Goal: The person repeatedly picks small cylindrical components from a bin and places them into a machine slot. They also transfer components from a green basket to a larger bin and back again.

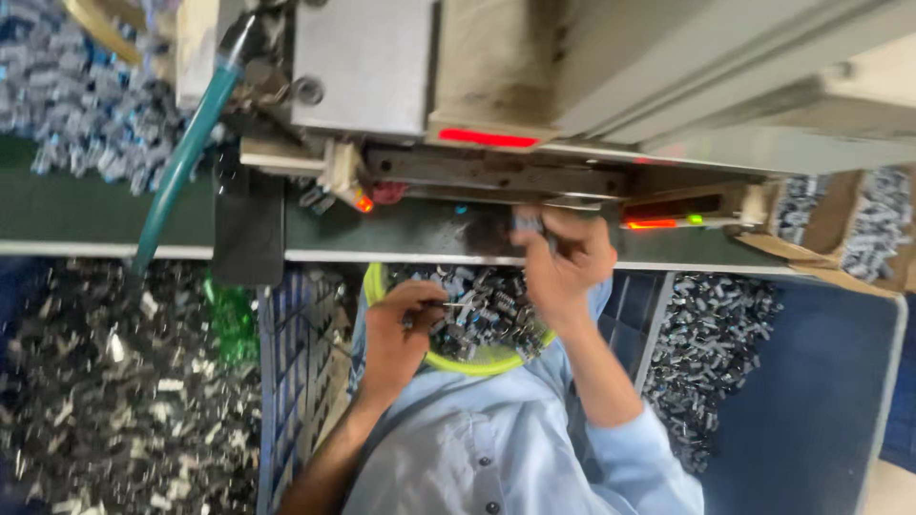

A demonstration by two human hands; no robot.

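A yellow-rimmed bowl full of small dark metal-legged parts rests on my lap, against my light blue shirt. My left hand is at the bowl's left edge, fingers pinched on one small part with thin leads. My right hand is raised above the bowl at the green bench edge and grips a small dark part just below the grey machine, close to its slot. The view is blurred, so finer detail of the parts is lost.
The machine shows red lit strips and a small green light. A teal hose runs down at left. Heaps of similar small parts lie left, right and back left. A blue crate stands beside my left arm.
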